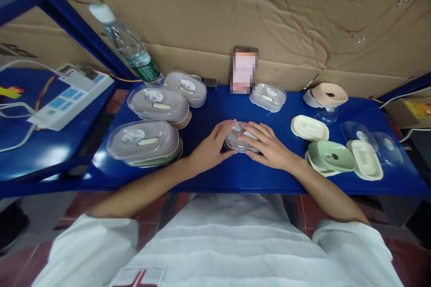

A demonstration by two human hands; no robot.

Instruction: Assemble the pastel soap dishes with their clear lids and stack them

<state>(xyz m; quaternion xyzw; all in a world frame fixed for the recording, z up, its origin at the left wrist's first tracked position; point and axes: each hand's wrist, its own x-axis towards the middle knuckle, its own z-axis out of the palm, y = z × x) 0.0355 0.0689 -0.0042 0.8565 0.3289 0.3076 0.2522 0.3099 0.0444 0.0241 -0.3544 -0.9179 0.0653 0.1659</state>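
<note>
Between my two hands, on the blue table [208, 175], lies an oval plastic box [240, 143] with a clear greyish lid and a round white sticker. My left hand [213, 145] grips its left end, thumb at the near side and fingers at the far side. Across the lid and right end lie the fingers of my right hand [266, 143], thumb along the near edge. Fingers cover much of the box. A similar lidded box [268, 97] stands farther back, just right of the phone [244, 71].
At left are lidded boxes [143, 141], with a water bottle [129, 49] behind. Right of my hands are a green tray [332, 156], cream trays [310, 128], a peach tray [330, 94] and clear lids [387, 148]. A power strip [72, 98] lies far left; cardboard [202, 18] backs the table.
</note>
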